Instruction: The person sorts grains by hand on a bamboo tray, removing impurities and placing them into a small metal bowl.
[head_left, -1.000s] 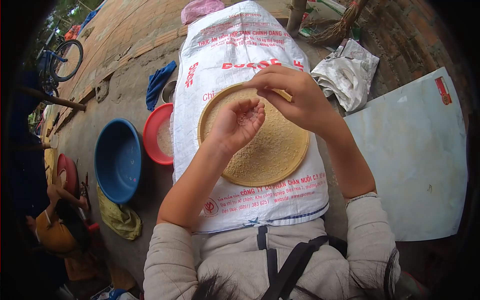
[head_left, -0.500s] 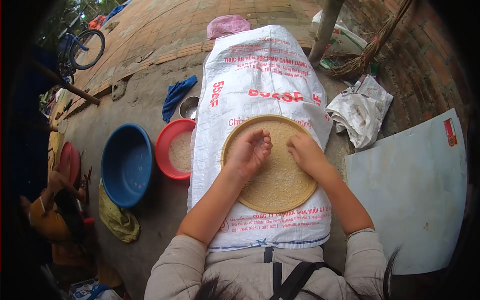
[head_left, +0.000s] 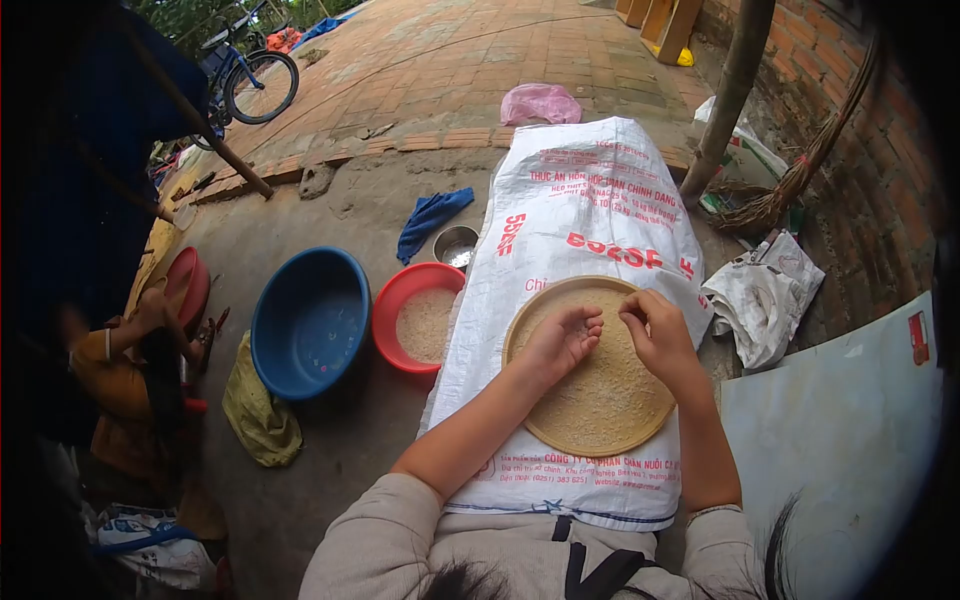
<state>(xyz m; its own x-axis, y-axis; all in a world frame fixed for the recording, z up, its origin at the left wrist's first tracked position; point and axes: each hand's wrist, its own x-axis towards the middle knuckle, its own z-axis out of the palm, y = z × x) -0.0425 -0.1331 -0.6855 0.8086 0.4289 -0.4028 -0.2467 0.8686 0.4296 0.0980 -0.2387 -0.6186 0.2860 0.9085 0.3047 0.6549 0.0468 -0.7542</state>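
Across your lap lies the white printed sack [head_left: 480, 370], bearing the round tray [head_left: 600, 449] of pale grains [head_left: 590, 405]. Above the tray, your left hand [head_left: 567, 343] is cupped palm-up; your right hand [head_left: 657, 335] has its fingertips bunched, whatever they pinch too small to tell.

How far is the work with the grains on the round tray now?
Probably partway. The red basin beside the sack holds pale grains; whether these are finished, I cannot tell. In progress: the left hand is cupped over the round tray, the right hand pinching beside it. Left to do: apparently the grains spread over the tray.
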